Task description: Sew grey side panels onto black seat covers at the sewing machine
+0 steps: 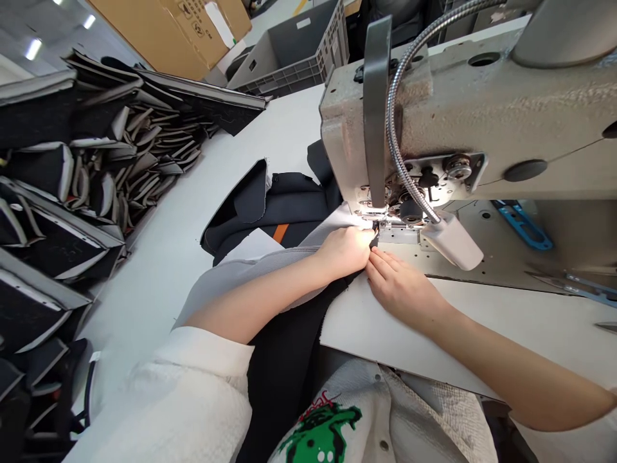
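Observation:
A black and grey fabric piece with an orange strip lies under the head of a sewing machine. Beside the lit needle area, my left hand is closed, pinching the fabric edge. My right hand lies just right of it, palm down with fingers stretched out, its fingertips at the fabric's edge on the machine bed. A long black part of the fabric hangs down toward my lap under my left forearm. The exact spot under the needle is partly hidden by my left fingers.
Stacks of black and grey padded pieces fill the left side. At the back are a cardboard box and a grey crate. A white lamp hangs low right of the needle. Blue thread snips lie on the machine bed.

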{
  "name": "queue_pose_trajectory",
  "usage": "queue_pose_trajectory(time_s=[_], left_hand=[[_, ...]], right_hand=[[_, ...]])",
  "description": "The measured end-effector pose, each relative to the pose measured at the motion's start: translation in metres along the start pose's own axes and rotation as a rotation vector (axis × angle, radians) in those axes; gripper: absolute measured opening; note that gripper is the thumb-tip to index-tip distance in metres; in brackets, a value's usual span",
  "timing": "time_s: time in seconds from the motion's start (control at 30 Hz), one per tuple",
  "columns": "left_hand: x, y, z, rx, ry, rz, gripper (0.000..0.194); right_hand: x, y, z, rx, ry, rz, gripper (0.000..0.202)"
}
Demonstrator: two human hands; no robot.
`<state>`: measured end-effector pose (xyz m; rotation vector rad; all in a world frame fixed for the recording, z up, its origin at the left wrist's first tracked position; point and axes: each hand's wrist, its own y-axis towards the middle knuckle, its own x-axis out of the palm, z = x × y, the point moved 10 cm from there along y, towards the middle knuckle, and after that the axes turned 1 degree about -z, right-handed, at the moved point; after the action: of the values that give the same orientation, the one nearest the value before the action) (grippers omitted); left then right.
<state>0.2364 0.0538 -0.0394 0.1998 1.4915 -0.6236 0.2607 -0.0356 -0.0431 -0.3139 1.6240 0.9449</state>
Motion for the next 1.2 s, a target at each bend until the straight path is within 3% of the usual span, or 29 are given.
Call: queue_pose_trajectory(time_s=[0.17,0.33,0.53,0.63,0.9,0.97,1.03,1.1,1.2], left_hand=[[-0.005,0.002,-0.004,0.055,-0.028,0.045,0.026],[-0.008,-0.005,-0.001,0.253,-0.122,-0.092,0.012],[-0.003,-0.012,0.002,0.130,0.074,-0.101,0.035],[0.000,-0.012,0.008,0.139,0.103,-0.117,0.035],[-0.004,0.007,0.005,0.217,0.030,0.069,0.025],[-0.007,0.008,0.008,0.242,-0.006,0.103,0.023],[-0.016,0.005,0.007,0.256,-0.041,0.109,0.022],[-0.028,0.001,-0.013,0.188,-0.091,0.081,0.026],[-0.037,-0.011,-0.086,-0.126,-0.146,-0.051,0.034]], right_hand=[[0.001,0.000,0.001,-0.015,0.009,0.006,0.038],[-0.005,0.000,-0.002,-0.042,0.001,0.030,0.038],[-0.003,0.002,-0.003,-0.029,0.013,0.011,0.039],[0.000,0.002,-0.001,-0.003,0.033,0.002,0.039],[0.017,0.012,0.012,0.060,0.111,-0.120,0.045],[0.012,0.013,0.015,0.079,0.128,-0.111,0.044],[-0.001,0.008,0.004,0.044,0.154,-0.076,0.042],[-0.020,-0.006,-0.028,-0.070,0.269,-0.021,0.038],[-0.034,-0.039,-0.090,-0.210,0.692,-0.021,0.031]])
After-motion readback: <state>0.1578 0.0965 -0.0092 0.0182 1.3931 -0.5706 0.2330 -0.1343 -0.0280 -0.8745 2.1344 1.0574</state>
